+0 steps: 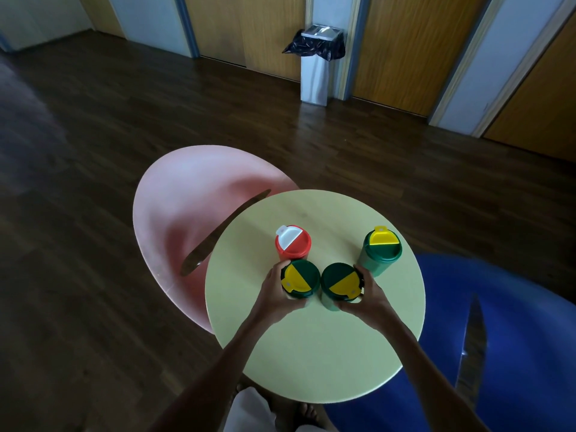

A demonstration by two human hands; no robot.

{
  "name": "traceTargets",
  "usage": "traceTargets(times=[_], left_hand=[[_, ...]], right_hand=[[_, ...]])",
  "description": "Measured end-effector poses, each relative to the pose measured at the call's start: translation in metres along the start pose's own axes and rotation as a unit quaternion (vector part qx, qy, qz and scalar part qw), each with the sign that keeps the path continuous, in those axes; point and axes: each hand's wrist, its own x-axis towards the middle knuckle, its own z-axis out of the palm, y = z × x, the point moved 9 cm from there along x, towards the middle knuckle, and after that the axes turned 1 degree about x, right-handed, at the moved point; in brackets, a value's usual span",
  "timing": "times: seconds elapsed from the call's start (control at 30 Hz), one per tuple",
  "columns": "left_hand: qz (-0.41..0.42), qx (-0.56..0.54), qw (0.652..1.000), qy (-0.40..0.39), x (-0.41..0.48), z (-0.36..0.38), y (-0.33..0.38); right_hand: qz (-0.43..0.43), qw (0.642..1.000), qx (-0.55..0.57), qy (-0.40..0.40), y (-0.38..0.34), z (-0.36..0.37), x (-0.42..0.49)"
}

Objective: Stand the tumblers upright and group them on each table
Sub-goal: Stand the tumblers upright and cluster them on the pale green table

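The round table [311,353] is bare along its near edge and left edge, open for passing. Four upright tumblers crowd the far half: a red tumbler [293,246] and two green tumblers [300,279] [341,282] sit close together, with narrow gaps. A fourth green tumbler [381,251] stands apart near the right edge, leaving a passable gap.

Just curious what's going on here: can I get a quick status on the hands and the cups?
Left hand and right hand each gripping a green tumbler. All four tumblers upright; far green tumbler apart from group. Nothing blocking it.
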Motion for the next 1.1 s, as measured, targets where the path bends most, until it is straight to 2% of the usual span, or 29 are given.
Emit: traceTargets(times=[0.27, 0.77, 0.83, 0.9, 1.0, 1.1], left_hand=[[0.01, -0.011, 1.0, 0.004, 0.002, 0.001, 0.002], [0.024, 0.036, 0.999, -0.026, 0.005, 0.003, -0.002], [0.034, 0.031, 0.999, 0.006, 0.004, -0.007, 0.002], [0.052, 0.043, 0.995, 0.07, 0.004, -0.025, 0.008], [0.081, 0.06, 0.984, 0.145, 0.017, -0.05, 0.021], [0.081, 0.133, 0.982, 0.103, 0.054, -0.051, 0.032]], right_hand=[[0.014, 1.0, 0.015, 0.013, 0.003, -0.003, -0.001], [0.035, 0.999, -0.021, -0.028, 0.005, -0.003, -0.004], [0.019, 0.997, -0.079, 0.011, -0.002, -0.017, -0.007], [-0.013, 0.984, -0.145, 0.1, -0.019, -0.042, -0.011], [-0.052, 0.958, -0.176, 0.223, -0.044, -0.081, -0.008], [-0.028, 0.95, -0.21, 0.23, -0.047, -0.106, 0.02]])
